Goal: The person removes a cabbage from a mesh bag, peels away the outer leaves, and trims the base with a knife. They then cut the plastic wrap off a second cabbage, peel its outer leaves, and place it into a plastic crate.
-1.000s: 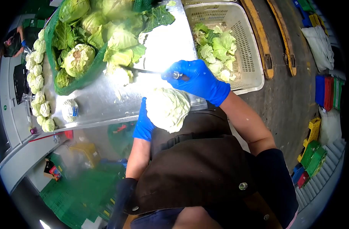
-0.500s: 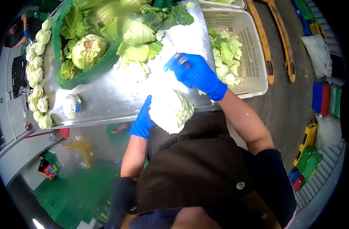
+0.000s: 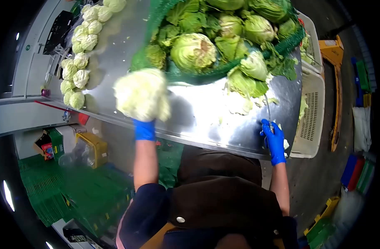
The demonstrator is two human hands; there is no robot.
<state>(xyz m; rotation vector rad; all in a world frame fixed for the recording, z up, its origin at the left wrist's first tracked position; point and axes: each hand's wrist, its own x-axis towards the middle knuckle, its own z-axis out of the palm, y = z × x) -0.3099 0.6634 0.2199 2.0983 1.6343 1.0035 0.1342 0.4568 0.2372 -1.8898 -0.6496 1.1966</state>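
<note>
A pale trimmed cabbage (image 3: 141, 93), slightly blurred, is in my left hand (image 3: 144, 129), held over the left part of the metal table (image 3: 190, 120). Most of the fingers are hidden behind the cabbage; a blue glove shows at the wrist. My right hand (image 3: 275, 142), also gloved in blue, grips a knife (image 3: 268, 108) at the table's right front edge, with the thin blade pointing away from me. Beyond the blade lie loose cabbage leaves (image 3: 242, 89) and a small pale cabbage (image 3: 254, 65). A green mesh bag (image 3: 190, 79) full of untrimmed cabbages stands open at the back.
Trimmed cabbages (image 3: 81, 79) line the table's left side in a row. To the right stands a white slatted crate (image 3: 310, 124) with leaves, beside a yellow pallet jack (image 3: 336, 83). Green crates (image 3: 82, 186) and a yellow crate (image 3: 92, 149) are on the floor at left.
My left hand has carried the cabbage away from my body to the left, over the table. My right hand has drawn apart to the right table edge. The whole view has shifted.
</note>
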